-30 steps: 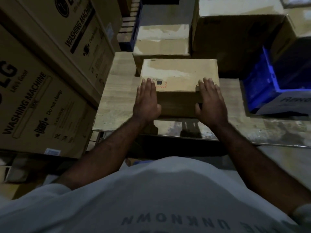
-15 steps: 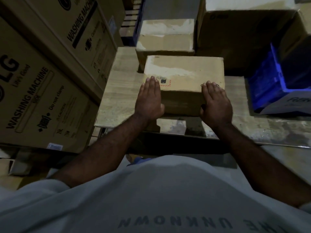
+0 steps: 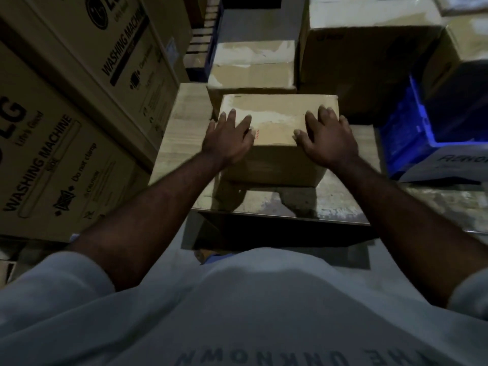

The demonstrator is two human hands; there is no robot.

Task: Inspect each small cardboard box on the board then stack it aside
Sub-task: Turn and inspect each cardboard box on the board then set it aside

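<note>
A small cardboard box point(image 3: 280, 112) with pale tape on its top and a red-marked label stands on the light wooden board point(image 3: 179, 133). My left hand point(image 3: 228, 138) lies over its near left top corner, fingers spread on the top. At the near right top corner my right hand point(image 3: 327, 138) does the same. Both palms wrap the near top edge, so I hold the box between them. A second small taped box point(image 3: 253, 67) stands directly behind it, touching or nearly touching.
Large washing machine cartons point(image 3: 52, 167) wall off the left side. A big cardboard box point(image 3: 369, 62) stands at the back right, with a blue crate point(image 3: 406, 138) and a white-fronted carton to the right. The board's near edge point(image 3: 264, 215) is worn.
Both hands have slid from the box's near corners up onto its top, fingers reaching further back. The box has stayed about where it was.
</note>
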